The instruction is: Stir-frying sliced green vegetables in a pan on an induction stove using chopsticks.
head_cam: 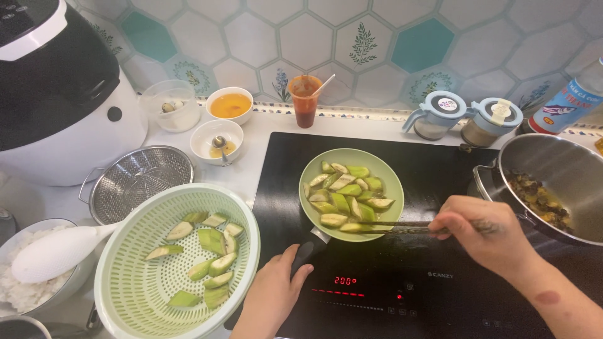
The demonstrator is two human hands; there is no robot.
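Observation:
A small green frying pan [384, 172] sits on the black induction cooktop [440, 169], filled with several pale green vegetable slices [347, 196]. My left hand [273, 292] grips the pan's black handle [306, 251] at the near side. My right hand [480, 232] holds a pair of dark chopsticks [392, 227] whose tips reach the slices at the pan's near edge. To the left, a light green plastic colander [132, 282] holds several more raw slices [210, 251].
A steel pot [568, 166] with dark cooked food stands at the right. Behind are two lidded jars [468, 116], a bottle [565, 103], a cup of red sauce [306, 100], small bowls [229, 103], a metal strainer [141, 179], a rice cooker [56, 94] and a rice bowl with paddle [38, 263].

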